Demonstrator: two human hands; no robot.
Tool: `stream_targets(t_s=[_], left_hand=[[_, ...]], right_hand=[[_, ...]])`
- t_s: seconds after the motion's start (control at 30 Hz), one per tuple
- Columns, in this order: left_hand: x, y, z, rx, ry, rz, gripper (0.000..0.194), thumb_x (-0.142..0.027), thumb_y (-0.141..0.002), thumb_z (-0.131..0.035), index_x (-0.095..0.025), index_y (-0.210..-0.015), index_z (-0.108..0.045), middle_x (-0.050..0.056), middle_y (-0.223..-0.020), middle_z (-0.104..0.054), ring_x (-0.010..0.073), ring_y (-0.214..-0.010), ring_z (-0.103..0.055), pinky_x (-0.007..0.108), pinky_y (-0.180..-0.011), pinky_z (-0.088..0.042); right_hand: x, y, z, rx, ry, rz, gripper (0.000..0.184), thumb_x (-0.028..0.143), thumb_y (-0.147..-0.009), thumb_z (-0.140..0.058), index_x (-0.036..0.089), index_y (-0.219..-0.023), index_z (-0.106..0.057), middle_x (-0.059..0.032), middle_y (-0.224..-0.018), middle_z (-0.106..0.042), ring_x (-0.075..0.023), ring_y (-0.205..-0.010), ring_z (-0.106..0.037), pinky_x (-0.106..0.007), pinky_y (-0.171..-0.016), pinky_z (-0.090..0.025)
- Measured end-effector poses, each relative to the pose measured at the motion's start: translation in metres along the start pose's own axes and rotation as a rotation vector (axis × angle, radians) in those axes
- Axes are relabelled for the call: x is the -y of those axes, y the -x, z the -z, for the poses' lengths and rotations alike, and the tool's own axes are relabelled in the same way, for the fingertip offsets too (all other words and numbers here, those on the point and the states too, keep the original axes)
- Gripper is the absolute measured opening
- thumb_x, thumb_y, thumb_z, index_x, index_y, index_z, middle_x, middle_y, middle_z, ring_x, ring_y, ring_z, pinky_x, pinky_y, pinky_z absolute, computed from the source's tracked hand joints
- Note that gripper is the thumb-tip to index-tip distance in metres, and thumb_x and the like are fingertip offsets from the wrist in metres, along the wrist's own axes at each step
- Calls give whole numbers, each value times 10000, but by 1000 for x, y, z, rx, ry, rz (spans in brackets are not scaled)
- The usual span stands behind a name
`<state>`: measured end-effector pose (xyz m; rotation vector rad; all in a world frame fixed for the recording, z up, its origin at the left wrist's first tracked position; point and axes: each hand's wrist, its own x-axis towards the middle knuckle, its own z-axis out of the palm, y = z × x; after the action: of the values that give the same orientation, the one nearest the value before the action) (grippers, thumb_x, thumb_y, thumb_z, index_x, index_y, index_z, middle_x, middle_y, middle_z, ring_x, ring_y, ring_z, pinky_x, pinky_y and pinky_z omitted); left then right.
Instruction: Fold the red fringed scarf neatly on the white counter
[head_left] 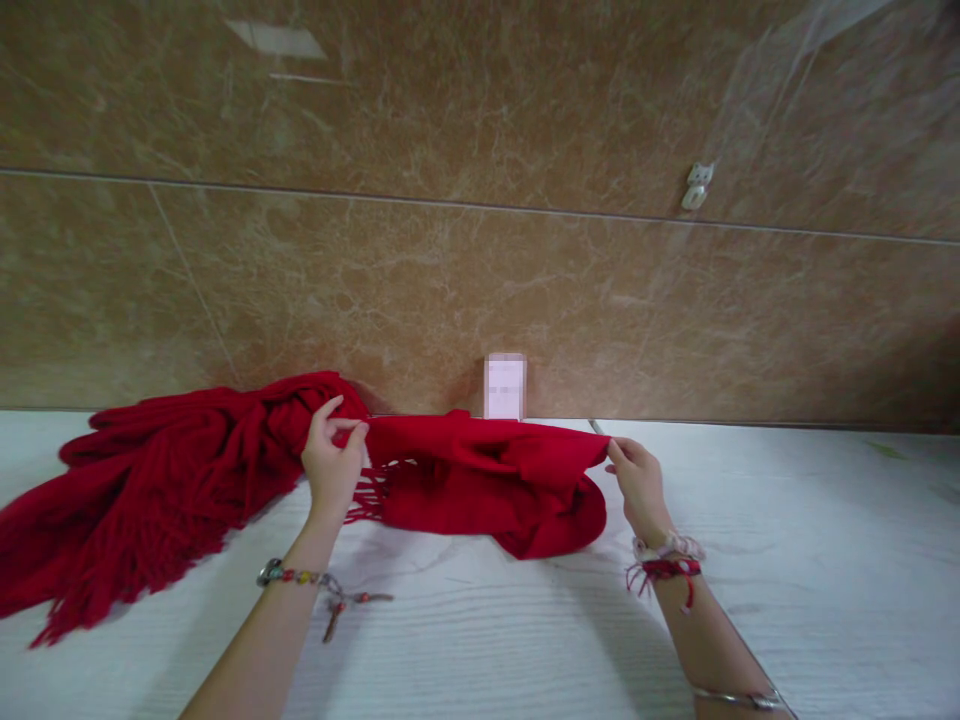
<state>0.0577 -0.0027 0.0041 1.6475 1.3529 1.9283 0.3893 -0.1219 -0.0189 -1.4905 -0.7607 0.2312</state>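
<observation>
A red fringed scarf (480, 485) is stretched sideways between my two hands, its upper edge pulled nearly straight. My left hand (334, 455) pinches that edge at the left, thumb against finger, close to the fringe. At the right end, my right hand (634, 480) grips a corner of the cloth between thumb and fingers. Below the edge, the lower part of the scarf hangs in loose folds onto the white tabletop (465, 640). A larger heap of red fringed cloth (187, 480) lies bunched on the left; whether it joins the stretched piece is hidden behind my left hand.
Behind the table stands a brown marbled tile wall (375, 280). A phone-like white device with a blurred screen (505, 388) leans against it, just beyond the scarf. A small white cat figure (697, 186) is fixed to the wall at upper right.
</observation>
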Motion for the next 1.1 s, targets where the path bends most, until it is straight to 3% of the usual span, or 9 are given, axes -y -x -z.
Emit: stream_targets(t_s=[0.1,0.23,0.33,0.47,0.57,0.67,0.8,0.93,1.1], left_hand=[[10,-2,-4,17,99,144,481,-251,-617,-571,-152,-1080,-486,-28,-654,-571,136,-648,-563,289,-733,-436],[19,6,-11,236,-110,157,425,-203,-631,-537,-153,-1051,-496,-18,-641,-568,158,-643,-565,304,-703,-440],[16,13,-13,342,-347,-74,425,-153,-647,-510,-165,-1071,-495,15,-725,-575,192,-728,-555,336,-735,-430],[8,18,-12,493,-438,-480,447,-95,-675,-474,-187,-1112,-481,22,-771,-562,192,-786,-526,335,-774,-417],[7,21,-12,750,-406,-668,490,-51,-684,-466,-218,-1144,-463,0,-767,-575,168,-776,-530,308,-762,-420],[9,24,-12,891,-415,-731,536,-31,-685,-488,-234,-1178,-435,-3,-822,-596,155,-789,-541,293,-748,-419],[11,24,-13,845,-443,-722,499,-62,-705,-526,-228,-1169,-447,-5,-791,-618,165,-763,-551,310,-732,-416],[7,23,-14,737,-328,-670,395,-129,-739,-521,-221,-1121,-486,-10,-736,-624,167,-727,-558,313,-725,-420],[-2,14,-8,467,-74,-395,313,-249,-755,-497,-199,-1064,-508,-9,-732,-606,148,-719,-562,296,-756,-420]], right_hand=[[3,4,-2,50,-68,-67,279,434,-571,-541,164,-626,-583,-26,-627,-583,-144,-576,-516,-244,-473,-412],[1,7,-6,212,-11,-141,237,385,-575,-512,164,-611,-592,-36,-609,-587,-166,-598,-538,-259,-477,-419],[-1,5,-8,215,122,-39,210,301,-568,-477,168,-664,-608,-48,-663,-590,-179,-609,-543,-281,-481,-427],[4,3,-3,170,167,345,344,190,-580,-424,211,-862,-621,-67,-897,-549,-192,-801,-540,-301,-572,-474],[9,3,4,321,206,533,313,165,-630,-428,239,-853,-634,-61,-934,-526,-188,-866,-526,-298,-614,-488],[10,2,9,454,238,546,243,173,-648,-470,245,-796,-649,-53,-939,-529,-182,-864,-532,-294,-633,-495],[8,-1,12,502,155,488,175,238,-655,-524,243,-773,-653,-52,-930,-542,-183,-860,-542,-292,-639,-497],[9,-4,12,425,100,433,138,334,-649,-563,228,-679,-646,-49,-853,-563,-177,-778,-553,-286,-594,-484],[12,-6,16,254,11,340,132,348,-609,-593,219,-626,-617,-21,-725,-582,-175,-724,-537,-296,-614,-452]])
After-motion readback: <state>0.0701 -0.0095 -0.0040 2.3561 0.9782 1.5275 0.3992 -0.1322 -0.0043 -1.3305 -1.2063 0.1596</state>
